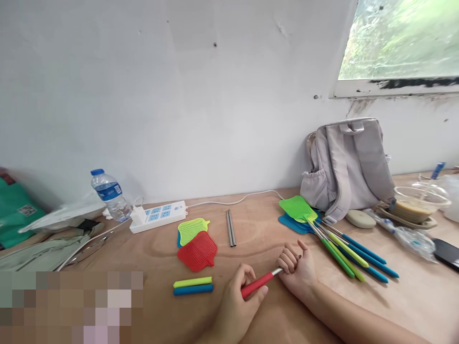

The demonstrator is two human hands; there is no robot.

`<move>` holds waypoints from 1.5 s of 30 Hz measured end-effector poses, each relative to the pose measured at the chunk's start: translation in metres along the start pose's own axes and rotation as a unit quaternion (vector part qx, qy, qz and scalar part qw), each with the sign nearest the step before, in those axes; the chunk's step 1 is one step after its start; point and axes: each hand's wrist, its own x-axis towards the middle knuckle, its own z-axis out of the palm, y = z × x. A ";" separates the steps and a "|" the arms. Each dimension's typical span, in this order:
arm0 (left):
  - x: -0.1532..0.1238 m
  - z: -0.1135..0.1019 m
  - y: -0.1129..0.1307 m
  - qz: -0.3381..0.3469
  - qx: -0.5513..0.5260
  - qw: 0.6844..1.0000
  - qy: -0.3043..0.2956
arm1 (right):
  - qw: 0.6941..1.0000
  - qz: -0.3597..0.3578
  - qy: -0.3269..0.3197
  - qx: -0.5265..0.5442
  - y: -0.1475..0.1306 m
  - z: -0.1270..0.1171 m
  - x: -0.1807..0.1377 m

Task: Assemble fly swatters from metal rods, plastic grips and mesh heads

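A red handle (256, 285) with a metal rod in its end lies between my hands. My left hand (239, 302) is closed round the handle. The fingers of my right hand (296, 268) are curled round the metal rod (277, 271), whose far part they hide. Left of my hands lie a red fly swatter head (198, 252) and a yellow-green swatter head (192, 231), with a blue one partly beneath. Nearer are a yellow-green handle (192, 282) and a blue handle (193, 289). Two bare metal rods (231, 229) lie behind my left hand.
To the right, several whole fly swatters (337, 248) lie in a pile before a grey backpack (353, 162). A white power strip (159, 216) and water bottle (110, 193) stand back left. A drink cup (416, 205) and black phone (447, 254) are far right.
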 end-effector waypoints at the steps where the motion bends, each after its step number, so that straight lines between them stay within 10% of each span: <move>1: -0.001 0.001 0.001 0.000 0.005 1.000 -0.001 | 1.000 0.001 0.002 -0.003 0.004 0.000 0.000; 20: -0.003 0.012 -0.008 0.033 -0.004 0.999 -0.017 | 0.985 -0.085 0.134 -0.073 0.029 0.012 0.000; 45: 0.002 0.013 -0.001 0.076 0.047 0.995 0.037 | 0.997 -0.026 0.014 -0.065 0.032 0.012 0.012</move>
